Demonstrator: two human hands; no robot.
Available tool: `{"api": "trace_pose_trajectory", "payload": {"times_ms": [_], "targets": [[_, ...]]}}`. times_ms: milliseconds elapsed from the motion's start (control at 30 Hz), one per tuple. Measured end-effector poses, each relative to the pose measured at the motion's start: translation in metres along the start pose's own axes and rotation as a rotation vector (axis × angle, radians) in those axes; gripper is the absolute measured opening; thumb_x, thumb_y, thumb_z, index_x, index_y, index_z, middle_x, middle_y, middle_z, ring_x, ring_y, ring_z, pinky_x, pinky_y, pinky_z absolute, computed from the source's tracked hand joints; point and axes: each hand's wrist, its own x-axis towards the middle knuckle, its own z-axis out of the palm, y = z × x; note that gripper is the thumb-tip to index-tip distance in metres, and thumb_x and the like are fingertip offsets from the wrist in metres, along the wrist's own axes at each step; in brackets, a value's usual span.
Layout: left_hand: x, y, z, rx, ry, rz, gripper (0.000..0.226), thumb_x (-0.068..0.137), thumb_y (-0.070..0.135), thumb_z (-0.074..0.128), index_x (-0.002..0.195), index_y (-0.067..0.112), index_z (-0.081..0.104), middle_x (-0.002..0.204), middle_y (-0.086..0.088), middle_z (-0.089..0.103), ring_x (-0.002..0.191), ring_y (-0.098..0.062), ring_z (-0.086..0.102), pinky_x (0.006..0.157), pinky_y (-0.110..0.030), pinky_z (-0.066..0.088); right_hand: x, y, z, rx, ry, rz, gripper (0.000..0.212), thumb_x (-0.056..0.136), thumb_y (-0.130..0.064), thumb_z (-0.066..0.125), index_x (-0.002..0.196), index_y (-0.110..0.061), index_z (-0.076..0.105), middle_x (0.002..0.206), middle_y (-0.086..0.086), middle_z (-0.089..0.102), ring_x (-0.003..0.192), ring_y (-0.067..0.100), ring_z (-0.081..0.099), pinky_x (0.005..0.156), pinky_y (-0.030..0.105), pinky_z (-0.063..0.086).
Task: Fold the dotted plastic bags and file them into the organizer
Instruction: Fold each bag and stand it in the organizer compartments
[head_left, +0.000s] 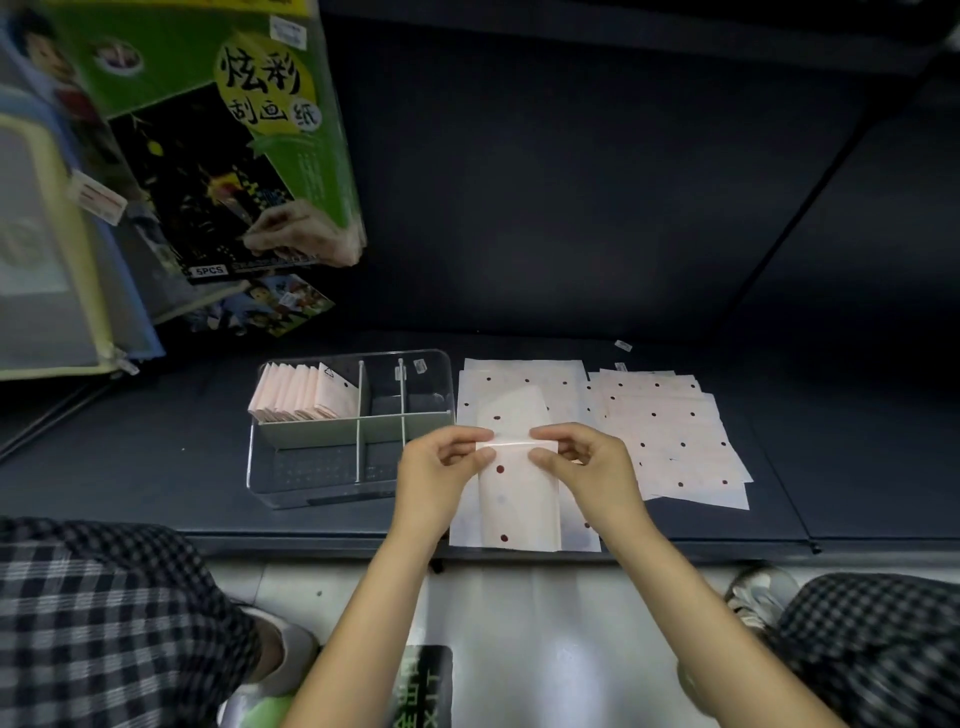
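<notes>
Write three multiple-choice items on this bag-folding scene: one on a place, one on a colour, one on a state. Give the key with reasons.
1. Where in the clear organizer do the folded bags stand?
A. far-left compartment
B. near-left compartment
C. far-right compartment

2. What colour are the dots on the plastic bag being folded?
A. green
B. dark red
C. yellow

3. How is that bag held?
A. lying untouched
B. by one hand only
C. pinched by both hands at its fold

Key: 1 A, the pink stack fills the far-left section. 2 B, dark red spots show on the pale sheet. 3 C, the left hand and right hand pinch the creased edge.
</notes>
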Motion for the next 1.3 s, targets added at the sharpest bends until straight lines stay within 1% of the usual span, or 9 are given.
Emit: {"api": "trace_pose_trajectory", "payload": {"times_ms": [167, 333, 467, 567, 667, 867, 1000, 1100, 1300], "targets": [[-0.001, 0.000, -0.002, 0.245, 0.016, 0.139, 0.011, 0.079, 0.004, 0.072, 0.086, 0.013, 0.075, 0.072, 0.019, 0.066, 0.067, 0.008, 0.061, 0.064, -0.004, 0.044, -0.002, 0.000, -0.001, -0.064, 0.050, -0.019, 0.020, 0.077, -0.006, 0.074, 0.072, -0.025, 0.071, 0.065, -0.015, 0.066, 0.061, -0.002, 0.054, 0.061, 0.006, 0.041], [-0.001, 0.001, -0.007, 0.455, 0.012, 0.269, 0.007, 0.084, 0.014, 0.068, 0.082, 0.020, 0.072, 0.081, 0.013, 0.054, 0.083, -0.011, 0.053, 0.074, -0.020, 0.044, -0.002, 0.000, 0.001, -0.188, 0.048, -0.074, 0.023, 0.078, -0.014, 0.074, 0.068, -0.034, 0.068, 0.087, -0.013, 0.060, 0.086, 0.002, 0.052, 0.073, 0.012, 0.039], [0.002, 0.001, -0.013, 0.288, -0.104, 0.135, 0.017, 0.084, 0.016, 0.068, 0.093, 0.029, 0.060, 0.099, 0.015, 0.062, 0.097, -0.013, 0.058, 0.082, -0.029, 0.049, 0.004, -0.006, -0.002, -0.058, -0.048, -0.059, 0.018, 0.081, -0.007, 0.069, 0.070, -0.022, 0.069, 0.077, -0.014, 0.068, 0.078, 0.002, 0.059, 0.071, 0.012, 0.042], [0.011, 0.000, -0.021, 0.167, -0.283, -0.041, 0.019, 0.084, 0.009, 0.069, 0.099, 0.019, 0.064, 0.094, 0.001, 0.072, 0.092, -0.019, 0.067, 0.077, -0.036, 0.056, 0.010, -0.007, -0.002, 0.096, -0.068, -0.007, 0.012, 0.084, -0.005, 0.066, 0.076, -0.014, 0.067, 0.074, -0.009, 0.069, 0.071, 0.004, 0.061, 0.067, 0.011, 0.046], [0.022, -0.004, -0.032, 0.179, -0.316, -0.062, 0.006, 0.085, 0.008, 0.066, 0.090, 0.010, 0.069, 0.086, -0.003, 0.073, 0.081, -0.016, 0.067, 0.079, -0.040, 0.055, 0.017, -0.009, 0.002, 0.163, -0.087, 0.057, 0.007, 0.086, -0.007, 0.065, 0.083, -0.013, 0.065, 0.077, 0.002, 0.070, 0.076, 0.013, 0.063, 0.077, 0.025, 0.050], [0.059, -0.001, -0.053, 0.361, -0.391, 0.040, 0.013, 0.083, 0.017, 0.068, 0.075, 0.028, 0.068, 0.080, 0.005, 0.069, 0.079, -0.013, 0.065, 0.070, -0.033, 0.053, 0.042, -0.014, 0.031, -0.244, -0.325, 0.059, 0.013, 0.084, -0.012, 0.067, 0.096, -0.017, 0.067, 0.087, 0.001, 0.070, 0.078, 0.013, 0.064, 0.063, 0.021, 0.051], [0.094, -0.003, -0.085, 0.406, -0.168, 0.086, 0.006, 0.084, 0.027, 0.068, 0.086, 0.033, 0.066, 0.096, 0.007, 0.068, 0.093, -0.015, 0.062, 0.083, -0.033, 0.051, 0.072, -0.020, 0.064, -0.232, -0.284, 0.120, 0.020, 0.088, -0.014, 0.063, 0.108, -0.014, 0.066, 0.101, -0.001, 0.069, 0.089, 0.012, 0.065, 0.059, 0.015, 0.052], [0.119, -0.021, -0.123, 0.889, 0.183, 0.028, 0.022, 0.091, 0.037, 0.057, 0.109, 0.028, 0.065, 0.116, -0.001, 0.060, 0.110, -0.023, 0.049, 0.090, -0.037, 0.042, 0.099, -0.024, 0.096, -0.126, -0.234, 0.179, 0.025, 0.089, -0.013, 0.062, 0.114, -0.011, 0.063, 0.109, 0.001, 0.067, 0.096, 0.015, 0.064, 0.070, 0.022, 0.056], [0.132, -0.061, -0.142, 1.221, 0.188, -0.151, 0.033, 0.096, 0.037, 0.040, 0.120, 0.025, 0.061, 0.126, -0.003, 0.054, 0.116, -0.027, 0.041, 0.102, -0.044, 0.032, 0.146, -0.024, 0.173, -0.157, -0.256, 0.167, 0.019, 0.088, -0.010, 0.062, 0.107, -0.012, 0.063, 0.110, 0.008, 0.067, 0.090, 0.017, 0.065, 0.069, 0.028, 0.059]]}}
